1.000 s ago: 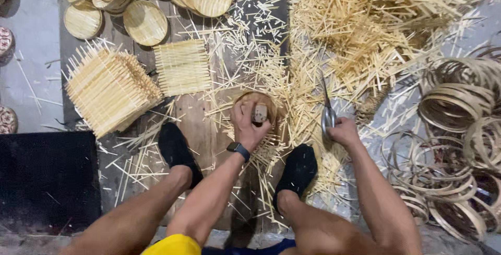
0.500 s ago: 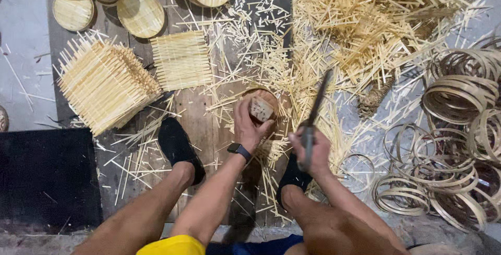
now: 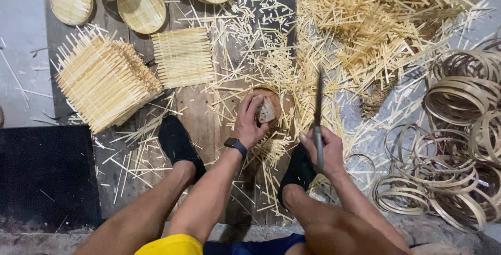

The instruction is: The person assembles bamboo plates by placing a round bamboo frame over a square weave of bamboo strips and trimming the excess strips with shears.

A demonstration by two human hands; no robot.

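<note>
At frame centre a small block [image 3: 266, 112] is pinned on the round stump [image 3: 275, 98] by the clenched left hand [image 3: 250, 122], while a knife [image 3: 318, 109] is gripped upright in the right hand [image 3: 323, 148], so a trimming chop seems due, calling for fingers kept clear.

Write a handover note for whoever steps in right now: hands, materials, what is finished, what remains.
Left hand: pressing a small block onto the round woven bamboo piece on the wooden board.
Right hand: gripping a long knife, blade pointing away, raised beside the piece.
Materials: stack of square woven mats and one flat mat at left; bamboo hoops at right; loose bamboo strips ahead.
Done: several finished round trays stacked at the top left.
Left: the piece under the left hand is still in work; many mats and hoops remain unused.
</note>
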